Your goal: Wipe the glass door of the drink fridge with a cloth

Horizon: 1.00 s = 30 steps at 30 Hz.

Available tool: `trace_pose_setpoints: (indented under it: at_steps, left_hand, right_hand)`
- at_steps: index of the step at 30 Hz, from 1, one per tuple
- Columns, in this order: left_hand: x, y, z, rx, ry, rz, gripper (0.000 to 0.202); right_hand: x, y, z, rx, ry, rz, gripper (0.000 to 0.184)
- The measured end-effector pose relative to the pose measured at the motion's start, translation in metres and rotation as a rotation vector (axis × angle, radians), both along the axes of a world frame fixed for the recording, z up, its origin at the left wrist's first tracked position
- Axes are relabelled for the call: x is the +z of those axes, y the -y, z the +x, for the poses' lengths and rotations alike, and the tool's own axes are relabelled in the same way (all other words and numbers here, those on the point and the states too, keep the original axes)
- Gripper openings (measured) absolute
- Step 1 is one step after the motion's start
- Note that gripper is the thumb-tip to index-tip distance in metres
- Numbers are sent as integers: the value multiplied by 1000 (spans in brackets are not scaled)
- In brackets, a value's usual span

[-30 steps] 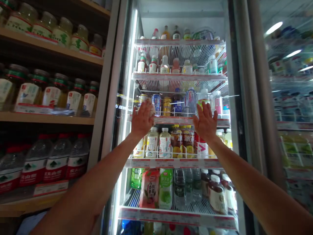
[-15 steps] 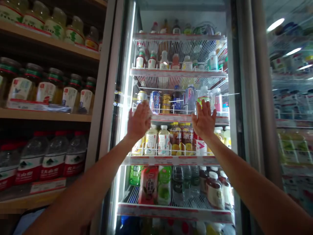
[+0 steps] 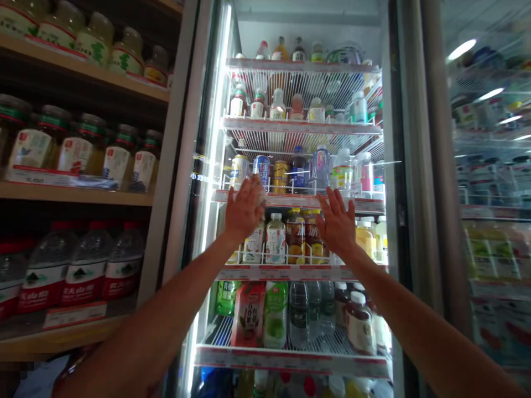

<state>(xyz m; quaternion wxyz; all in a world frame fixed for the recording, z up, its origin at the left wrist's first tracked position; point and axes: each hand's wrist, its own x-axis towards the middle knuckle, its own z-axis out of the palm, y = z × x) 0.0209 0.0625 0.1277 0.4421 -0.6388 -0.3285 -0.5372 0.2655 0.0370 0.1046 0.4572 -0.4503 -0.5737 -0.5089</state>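
Both my arms reach up toward a lit drinks fridge (image 3: 209,138). My left hand (image 3: 244,210) is raised with fingers stretched out flat, in front of the white tea bottles (image 3: 276,239) on the middle wire shelf (image 3: 286,272). My right hand (image 3: 337,221) is spread open, palm forward, before the amber juice bottles (image 3: 295,235) on the same shelf. Neither hand holds anything. Just above my fingertips stands a row of cans (image 3: 263,168) and small bottles. I cannot tell whether the palms touch a glass door.
Wooden shelves (image 3: 78,196) to the left carry glass jars (image 3: 78,152) and, lower down, big red-labelled water bottles (image 3: 83,268). A lower fridge shelf holds a pink carton (image 3: 248,315) and green bottle (image 3: 276,315). A second glass-fronted fridge (image 3: 489,193) stands to the right.
Both hands have dropped a little and drifted closer together; the right hand moved left, down to the juice bottles. The view shifted slightly left.
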Motion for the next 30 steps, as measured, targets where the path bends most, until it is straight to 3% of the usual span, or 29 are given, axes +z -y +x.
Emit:
trace_pose_setpoints:
  at_steps: [2,4,9,12,15,17,20,23,25,27,30]
  left_hand:
    - [11,-1,-12,12,223,-5,49]
    - [10,0,-3,10,258,-8,51]
    - [-23,6,46,-35,-241,-33,48]
    - [-28,6,25,-20,-202,-27,46]
    - [-21,3,-25,7,93,-14,48]
    - [-18,2,-43,16,305,-3,49]
    - [-24,2,-23,10,300,-7,50]
    - [-39,3,26,-19,-22,-9,48]
    - [-46,4,44,-34,-173,5,47]
    - [-47,3,36,-35,-189,12,47]
    - [-36,-1,-5,-18,42,27,49]
  right_hand:
    - [-5,-1,1,5,-17,0,48]
    - [-6,-2,2,13,-27,-1,49]
    - [-5,-2,5,33,-28,-20,49]
    - [-5,-2,6,35,-20,-12,48]
    - [-5,-2,5,25,-28,-2,47]
    - [-6,-2,3,19,-45,-4,46]
    - [-6,-2,1,17,-60,-7,46]
    - [-6,-2,2,13,-49,-7,46]
    - [-6,-2,4,10,-40,-11,46]
    - [-5,-1,5,5,-36,-17,45]
    - [-6,0,4,-2,-41,-19,45]
